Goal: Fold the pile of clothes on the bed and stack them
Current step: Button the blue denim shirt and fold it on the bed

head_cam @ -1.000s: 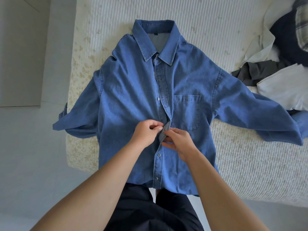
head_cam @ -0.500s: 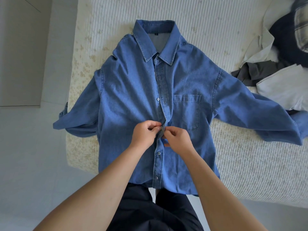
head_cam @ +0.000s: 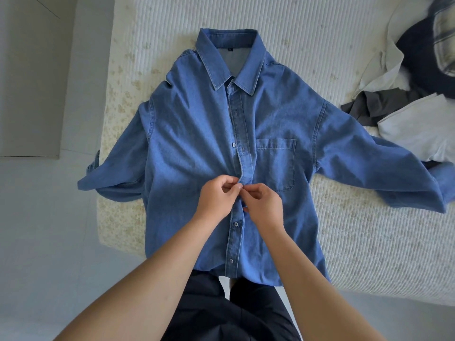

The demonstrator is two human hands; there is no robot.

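Cream ribbed bed [head_cam: 320, 33] carries the denim shirt [head_cam: 192, 143], both hands' grip, left hand [head_cam: 216, 199] and right hand [head_cam: 264, 205], pinching its placket [head_cam: 242, 134] mid-front, where tugging risks puckering or a misaligned button.

Clothes pile [head_cam: 403, 99] crowds bed [head_cam: 369, 242] rt side

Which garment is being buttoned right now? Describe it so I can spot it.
On the cream ribbed bedspread, find the garment spread flat, sleeves out. It is the blue denim shirt, collared with one chest pocket; the clothes pile beside it is white, grey and navy.
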